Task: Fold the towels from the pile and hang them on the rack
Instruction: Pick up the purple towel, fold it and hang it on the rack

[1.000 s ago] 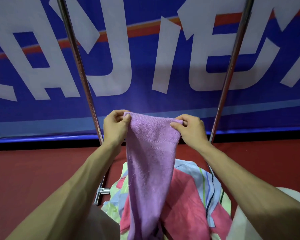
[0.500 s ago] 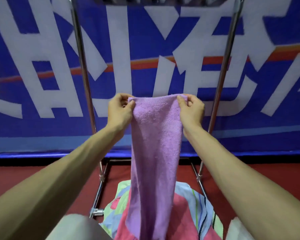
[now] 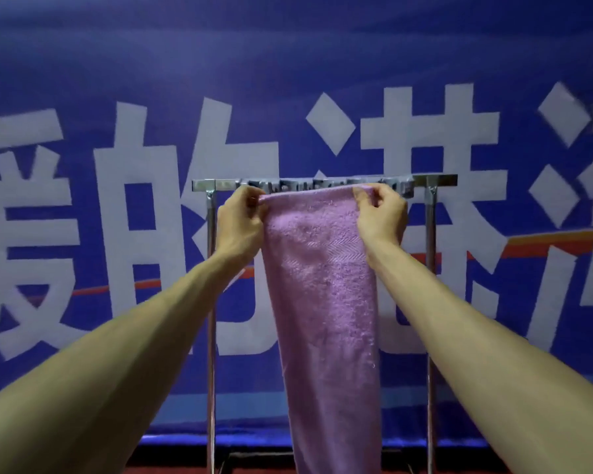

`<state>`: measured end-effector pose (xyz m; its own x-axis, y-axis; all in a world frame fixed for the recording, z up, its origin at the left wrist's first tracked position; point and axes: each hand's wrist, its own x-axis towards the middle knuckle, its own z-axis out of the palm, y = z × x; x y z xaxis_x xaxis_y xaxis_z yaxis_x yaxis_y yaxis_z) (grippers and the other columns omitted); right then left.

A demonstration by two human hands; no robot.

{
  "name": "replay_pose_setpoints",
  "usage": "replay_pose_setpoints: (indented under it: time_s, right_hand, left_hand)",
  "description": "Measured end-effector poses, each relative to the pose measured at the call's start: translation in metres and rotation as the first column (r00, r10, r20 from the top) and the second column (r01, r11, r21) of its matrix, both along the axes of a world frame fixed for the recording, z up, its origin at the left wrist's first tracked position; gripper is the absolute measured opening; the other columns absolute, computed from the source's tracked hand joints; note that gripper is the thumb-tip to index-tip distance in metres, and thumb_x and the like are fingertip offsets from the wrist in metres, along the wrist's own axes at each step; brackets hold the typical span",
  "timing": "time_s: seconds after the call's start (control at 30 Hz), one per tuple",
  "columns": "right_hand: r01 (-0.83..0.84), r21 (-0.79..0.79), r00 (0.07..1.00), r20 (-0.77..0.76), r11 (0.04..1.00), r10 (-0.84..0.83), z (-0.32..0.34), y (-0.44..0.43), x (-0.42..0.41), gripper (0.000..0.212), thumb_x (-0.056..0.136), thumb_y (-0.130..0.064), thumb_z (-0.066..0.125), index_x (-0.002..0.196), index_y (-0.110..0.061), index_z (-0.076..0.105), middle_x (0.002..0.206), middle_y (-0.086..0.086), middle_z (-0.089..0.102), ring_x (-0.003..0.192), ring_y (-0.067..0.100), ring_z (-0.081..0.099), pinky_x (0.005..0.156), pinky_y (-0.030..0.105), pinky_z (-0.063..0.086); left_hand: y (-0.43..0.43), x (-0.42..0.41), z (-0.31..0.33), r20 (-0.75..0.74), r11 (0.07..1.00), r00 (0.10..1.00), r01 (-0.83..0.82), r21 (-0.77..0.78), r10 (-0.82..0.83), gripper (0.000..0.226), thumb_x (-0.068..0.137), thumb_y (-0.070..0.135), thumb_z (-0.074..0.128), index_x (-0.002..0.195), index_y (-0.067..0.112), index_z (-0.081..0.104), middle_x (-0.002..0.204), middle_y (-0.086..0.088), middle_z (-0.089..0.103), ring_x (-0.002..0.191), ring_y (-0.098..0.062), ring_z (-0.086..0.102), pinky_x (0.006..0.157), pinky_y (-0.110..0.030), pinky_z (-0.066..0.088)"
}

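Both hands, left hand (image 3: 240,222) and right hand (image 3: 382,213), pinch the purple towel (image 3: 322,285); lay its top evenly over the far rack bar (image 3: 322,183).

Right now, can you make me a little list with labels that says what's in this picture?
towel: purple towel, hanging long and narrow
left: left hand pinches its top left corner
right: right hand pinches its top right corner
rack: metal rack, top bar right behind the towel's top edge
hung yet: cannot tell
background: blue banner with big white characters
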<state>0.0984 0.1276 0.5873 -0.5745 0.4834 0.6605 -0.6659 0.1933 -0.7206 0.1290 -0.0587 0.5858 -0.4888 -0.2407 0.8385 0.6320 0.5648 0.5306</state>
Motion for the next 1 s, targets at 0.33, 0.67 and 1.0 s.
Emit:
replay_pose_setpoints:
  time_s: [0.33,0.67,1.0]
  right_hand:
    - [-0.016,0.139,0.997,0.082,0.99,0.005,-0.013,0.012,-0.001,0.009,0.092,-0.023,0.064,0.095,-0.017,0.07,0.088,-0.003,0.067,0.081,0.009,0.06,0.064,0.019,0.047]
    - [-0.039,0.342,0.963,0.264,0.939,-0.056,-0.122,0.029,-0.055,0.018,0.091,-0.024,0.066,0.101,-0.011,0.073,0.092,-0.001,0.069,0.086,0.012,0.062,0.07,0.022,0.044]
    - [-0.185,0.087,0.774,0.627,0.979,0.091,-0.274,0.036,-0.093,0.011,0.083,-0.018,0.07,0.075,-0.01,0.071,0.075,-0.001,0.068,0.07,0.012,0.057,0.068,0.03,0.049]
  left_hand:
    - [-0.005,0.0,-0.02,0.119,0.996,0.989,0.089,0.017,-0.091,0.012,0.09,0.006,0.062,0.098,0.014,0.066,0.085,0.004,0.065,0.079,-0.01,0.061,0.07,-0.027,0.052]
    - [0.0,-0.064,-0.13,0.374,0.994,0.923,0.06,0.096,-0.092,0.012,0.094,0.012,0.059,0.103,0.011,0.065,0.089,-0.004,0.066,0.07,-0.01,0.06,0.054,-0.024,0.054]
    - [0.025,-0.092,-0.273,0.62,0.876,0.701,0.015,0.481,-0.352,0.009,0.093,0.008,0.055,0.092,0.009,0.064,0.068,0.001,0.056,0.059,-0.012,0.051,0.045,-0.02,0.049]
